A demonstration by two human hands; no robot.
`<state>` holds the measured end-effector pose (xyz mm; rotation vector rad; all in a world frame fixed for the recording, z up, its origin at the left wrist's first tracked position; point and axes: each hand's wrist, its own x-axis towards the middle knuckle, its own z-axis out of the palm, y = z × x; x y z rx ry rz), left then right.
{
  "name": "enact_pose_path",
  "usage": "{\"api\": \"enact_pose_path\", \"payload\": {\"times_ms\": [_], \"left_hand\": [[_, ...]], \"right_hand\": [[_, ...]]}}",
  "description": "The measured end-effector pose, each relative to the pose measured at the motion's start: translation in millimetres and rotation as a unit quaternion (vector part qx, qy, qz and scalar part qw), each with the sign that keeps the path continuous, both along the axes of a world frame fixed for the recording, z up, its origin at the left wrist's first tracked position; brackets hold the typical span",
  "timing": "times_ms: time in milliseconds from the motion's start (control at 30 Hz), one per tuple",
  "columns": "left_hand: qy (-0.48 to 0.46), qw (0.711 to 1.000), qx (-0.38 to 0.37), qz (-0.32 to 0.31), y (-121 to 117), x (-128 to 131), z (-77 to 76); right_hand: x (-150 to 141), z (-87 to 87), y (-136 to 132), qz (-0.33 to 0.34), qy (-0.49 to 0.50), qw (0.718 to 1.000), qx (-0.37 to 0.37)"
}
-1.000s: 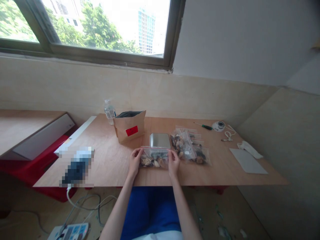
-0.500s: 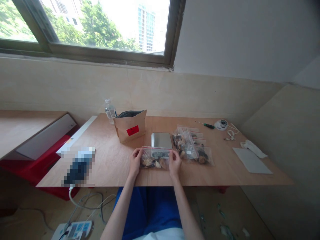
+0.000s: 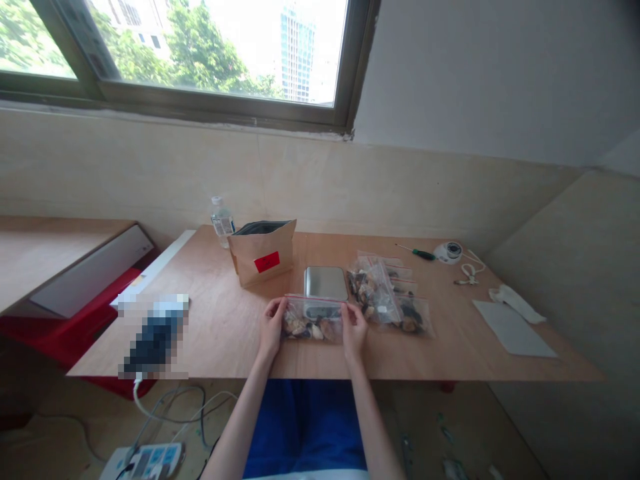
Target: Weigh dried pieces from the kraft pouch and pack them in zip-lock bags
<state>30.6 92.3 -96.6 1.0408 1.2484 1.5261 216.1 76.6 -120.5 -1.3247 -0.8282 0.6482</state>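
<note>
A clear zip bag [image 3: 314,329] with brown, white and dark pieces in its lower part is held at the table's front. My left hand [image 3: 273,323] pinches its top left corner, and my right hand [image 3: 354,325] pinches the top right corner. Both hands are closed on the red-lined zip edge. Just behind the bag lies a kitchen scale [image 3: 326,283] with a metal plate; its front panel shows through the plastic. To the right, several similar filled zip bags [image 3: 375,290] overlap in a pile.
An upright brown paper pouch [image 3: 263,257] with a red label stands open at back left, beside a plastic bottle [image 3: 222,222]. At right lie a screwdriver [image 3: 423,255], a white dome camera [image 3: 449,252] and a grey sheet [image 3: 513,328]. A blurred-out object [image 3: 155,340] rests at left.
The view has shifted slightly. Both hands keep the same pinch on the zip bag's top corners, and nothing else on the table has visibly moved.
</note>
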Motion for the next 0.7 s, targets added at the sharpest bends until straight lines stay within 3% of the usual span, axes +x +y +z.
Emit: {"api": "enact_pose_path", "payload": {"times_ms": [467, 700], "left_hand": [[0.051, 0.999, 0.013, 0.009, -3.5, 0.8, -1.7], [0.068, 0.997, 0.023, 0.0, -5.5, 2.5, 3.4]], "right_hand": [[-0.7, 1.8, -2.9, -0.008, -0.07, 0.997, 0.039], [-1.3, 1.8, -2.3, -0.003, -0.02, 1.0, 0.018]]}}
